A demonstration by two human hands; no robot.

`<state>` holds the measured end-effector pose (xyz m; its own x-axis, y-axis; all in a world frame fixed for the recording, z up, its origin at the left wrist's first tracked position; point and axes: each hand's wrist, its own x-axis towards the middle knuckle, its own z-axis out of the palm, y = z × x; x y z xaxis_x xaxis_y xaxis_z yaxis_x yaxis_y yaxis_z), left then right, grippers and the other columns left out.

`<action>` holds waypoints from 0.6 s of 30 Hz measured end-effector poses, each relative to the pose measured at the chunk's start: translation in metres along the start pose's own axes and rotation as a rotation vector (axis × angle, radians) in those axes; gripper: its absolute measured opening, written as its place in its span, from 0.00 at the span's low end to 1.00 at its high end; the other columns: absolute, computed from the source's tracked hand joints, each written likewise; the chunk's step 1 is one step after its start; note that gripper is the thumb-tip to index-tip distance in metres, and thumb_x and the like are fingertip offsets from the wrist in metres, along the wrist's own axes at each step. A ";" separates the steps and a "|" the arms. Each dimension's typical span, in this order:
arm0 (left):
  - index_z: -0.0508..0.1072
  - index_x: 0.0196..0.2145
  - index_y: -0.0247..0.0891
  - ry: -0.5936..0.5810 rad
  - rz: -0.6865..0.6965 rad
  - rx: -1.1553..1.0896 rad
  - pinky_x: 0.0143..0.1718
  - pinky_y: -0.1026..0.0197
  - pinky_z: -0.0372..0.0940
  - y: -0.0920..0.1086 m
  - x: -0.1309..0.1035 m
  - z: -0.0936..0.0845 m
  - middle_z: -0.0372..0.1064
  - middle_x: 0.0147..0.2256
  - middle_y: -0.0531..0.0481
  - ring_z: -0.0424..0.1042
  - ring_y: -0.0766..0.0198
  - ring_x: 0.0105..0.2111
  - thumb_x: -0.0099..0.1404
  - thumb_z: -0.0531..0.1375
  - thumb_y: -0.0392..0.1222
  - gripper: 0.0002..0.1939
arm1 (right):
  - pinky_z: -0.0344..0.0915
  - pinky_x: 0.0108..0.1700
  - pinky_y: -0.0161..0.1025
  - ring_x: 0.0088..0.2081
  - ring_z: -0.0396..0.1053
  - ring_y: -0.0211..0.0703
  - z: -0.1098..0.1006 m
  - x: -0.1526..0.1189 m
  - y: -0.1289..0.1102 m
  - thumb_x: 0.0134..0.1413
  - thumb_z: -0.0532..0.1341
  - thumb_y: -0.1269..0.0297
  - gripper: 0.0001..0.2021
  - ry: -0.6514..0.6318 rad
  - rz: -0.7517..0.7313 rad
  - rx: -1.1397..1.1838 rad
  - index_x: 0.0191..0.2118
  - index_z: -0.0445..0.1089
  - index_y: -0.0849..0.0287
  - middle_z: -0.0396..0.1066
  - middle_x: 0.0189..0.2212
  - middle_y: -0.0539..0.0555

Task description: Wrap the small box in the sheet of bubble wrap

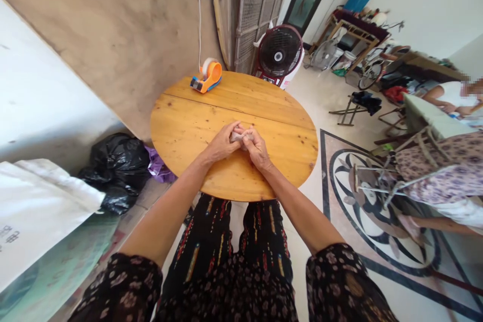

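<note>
Your left hand [225, 141]: fingers curled, gripping one side of the pale wad [237, 137] | your right hand [257, 149]: thumb and fingers pinching its other side | wad: between your hands, over the table [181, 131], contact hidden | tape dispenser [212, 76]: table's far-left edge

White walls [426, 10] rise above a pale, seemingly tiled, medallion-patterned floor [317, 100].

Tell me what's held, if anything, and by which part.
A small pale item, held at one side by the left hand and at the other by the right hand. It's partly covered; can't tell what it is.
</note>
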<state>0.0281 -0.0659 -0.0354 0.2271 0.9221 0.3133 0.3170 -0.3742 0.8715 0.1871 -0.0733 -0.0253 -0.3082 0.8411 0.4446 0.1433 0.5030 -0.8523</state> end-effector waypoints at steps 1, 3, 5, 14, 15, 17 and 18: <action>0.62 0.62 0.34 0.001 -0.005 -0.005 0.59 0.44 0.64 0.002 0.000 0.000 0.67 0.57 0.37 0.67 0.49 0.57 0.60 0.60 0.44 0.33 | 0.34 0.73 0.52 0.64 0.64 0.46 -0.001 0.000 0.000 0.62 0.56 0.46 0.14 -0.003 -0.007 0.009 0.36 0.65 0.50 0.79 0.48 0.50; 0.63 0.61 0.34 -0.006 -0.013 -0.030 0.57 0.46 0.66 0.006 -0.001 0.000 0.70 0.54 0.39 0.70 0.50 0.54 0.60 0.60 0.42 0.32 | 0.34 0.73 0.53 0.64 0.64 0.46 -0.002 0.001 0.002 0.63 0.55 0.47 0.13 -0.011 -0.019 0.017 0.36 0.66 0.50 0.79 0.48 0.50; 0.65 0.60 0.35 -0.013 -0.022 -0.054 0.56 0.47 0.67 0.009 -0.001 -0.001 0.72 0.52 0.41 0.72 0.52 0.51 0.59 0.59 0.41 0.30 | 0.35 0.73 0.54 0.63 0.65 0.46 -0.004 0.001 0.004 0.64 0.56 0.47 0.13 -0.022 -0.035 -0.003 0.36 0.66 0.51 0.78 0.49 0.51; 0.67 0.57 0.33 -0.030 -0.053 -0.102 0.55 0.49 0.67 0.003 0.002 -0.001 0.71 0.54 0.39 0.72 0.53 0.52 0.55 0.60 0.37 0.30 | 0.48 0.71 0.56 0.64 0.63 0.46 -0.001 -0.019 0.003 0.65 0.55 0.55 0.11 0.070 -0.068 -0.245 0.43 0.73 0.51 0.72 0.57 0.54; 0.66 0.58 0.32 -0.039 -0.053 -0.099 0.55 0.49 0.67 0.003 0.001 -0.002 0.70 0.54 0.38 0.71 0.53 0.52 0.56 0.61 0.37 0.31 | 0.51 0.70 0.55 0.64 0.63 0.46 -0.002 -0.022 0.002 0.65 0.55 0.56 0.11 0.061 -0.071 -0.252 0.43 0.74 0.50 0.72 0.57 0.54; 0.65 0.59 0.32 -0.042 -0.044 -0.080 0.57 0.49 0.66 0.002 0.000 -0.003 0.69 0.55 0.38 0.70 0.52 0.54 0.58 0.60 0.39 0.31 | 0.54 0.69 0.54 0.64 0.63 0.45 -0.005 -0.025 0.002 0.65 0.55 0.58 0.11 0.030 -0.080 -0.267 0.44 0.74 0.50 0.72 0.57 0.54; 0.65 0.59 0.31 -0.039 -0.031 -0.060 0.58 0.48 0.66 0.001 -0.001 -0.004 0.69 0.56 0.37 0.69 0.52 0.55 0.58 0.60 0.40 0.31 | 0.55 0.69 0.54 0.64 0.63 0.44 -0.007 -0.025 0.002 0.65 0.55 0.60 0.11 0.011 -0.089 -0.281 0.44 0.75 0.50 0.72 0.57 0.54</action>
<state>0.0250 -0.0670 -0.0332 0.2542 0.9281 0.2722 0.2687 -0.3382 0.9019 0.2017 -0.0919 -0.0366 -0.3213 0.7927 0.5181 0.3715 0.6087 -0.7010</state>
